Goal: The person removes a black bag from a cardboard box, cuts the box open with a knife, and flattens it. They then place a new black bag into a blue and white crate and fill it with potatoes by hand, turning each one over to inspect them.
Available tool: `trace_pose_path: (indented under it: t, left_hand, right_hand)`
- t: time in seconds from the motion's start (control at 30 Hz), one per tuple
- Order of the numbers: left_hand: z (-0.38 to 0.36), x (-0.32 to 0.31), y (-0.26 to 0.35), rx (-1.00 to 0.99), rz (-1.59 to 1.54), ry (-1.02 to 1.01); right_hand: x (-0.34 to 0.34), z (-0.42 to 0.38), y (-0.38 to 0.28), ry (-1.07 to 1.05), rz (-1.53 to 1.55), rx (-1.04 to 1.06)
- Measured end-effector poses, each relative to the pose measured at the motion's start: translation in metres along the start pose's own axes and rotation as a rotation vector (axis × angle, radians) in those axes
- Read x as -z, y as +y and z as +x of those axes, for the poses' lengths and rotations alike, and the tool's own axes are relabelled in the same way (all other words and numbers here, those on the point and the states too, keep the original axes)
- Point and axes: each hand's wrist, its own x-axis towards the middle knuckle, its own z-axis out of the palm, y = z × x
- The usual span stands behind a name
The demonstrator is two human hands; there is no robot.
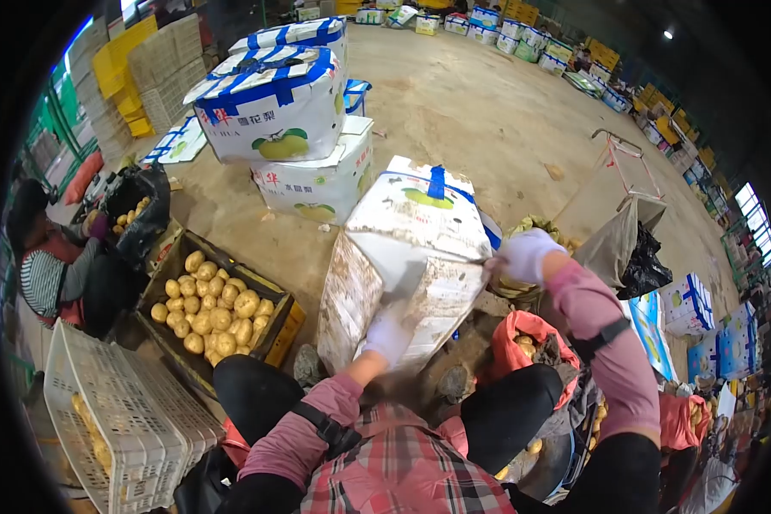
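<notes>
A worn white cardboard box (415,206) with a pear print and blue tape lies tipped in front of my knees, its dirty flaps spread toward me. My left hand (389,336), in a white glove, is at the flaps near the opening; motion smears its fingers. At the box's right corner my right hand (529,255), also gloved, is closed on the edge of a flap. Left of the box stands a dark crate of potatoes (214,308). By my right knee is a red sack (522,338) with potatoes in it.
Stacked pear boxes (270,116) stand beyond the crate. A pale plastic basket (128,420) leans at lower left. Another person (56,265) sits at far left by a black bag of potatoes (133,214). A hand cart (625,171) and cloth sack stand at right.
</notes>
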Motion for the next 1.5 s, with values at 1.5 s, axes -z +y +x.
trace_pose_path:
  t: [1.5]
  left_hand:
    - [0.132, -0.021, -0.027, 0.592, -1.765, 0.142]
  right_hand:
    - [-0.176, -0.021, -0.075, 0.751, 1.598, -0.064]
